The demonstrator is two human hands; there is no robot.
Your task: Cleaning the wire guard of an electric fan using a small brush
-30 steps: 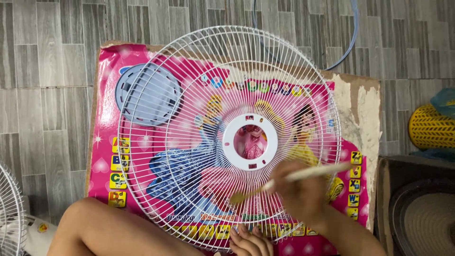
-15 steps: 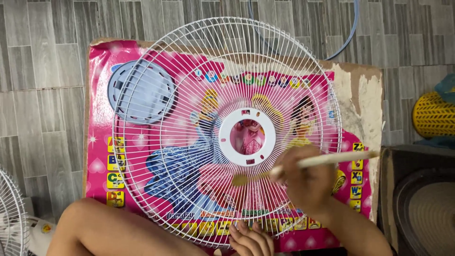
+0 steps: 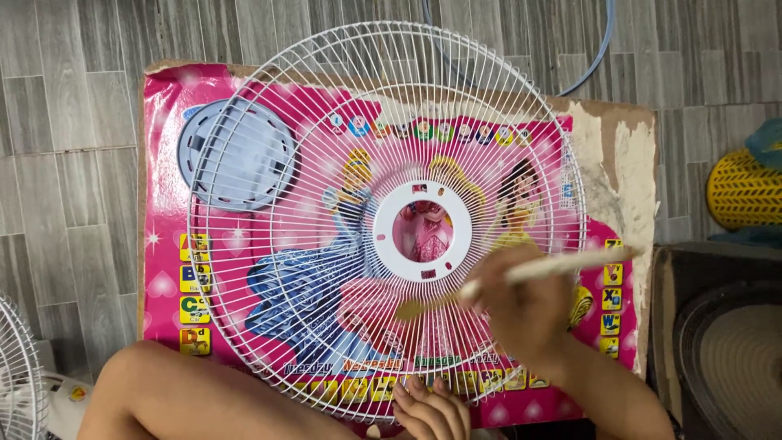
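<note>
One pink picture mat (image 3: 163, 163) on grey plank floor (image 3: 65, 122).

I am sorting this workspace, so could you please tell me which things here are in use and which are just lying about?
In use:
fan grille, gripped at its near rim by the left hand
brush, held in the right hand
pink board under the grille

Lying about:
grey disc
yellow basket
second grille at the left edge
blue hoop
</note>
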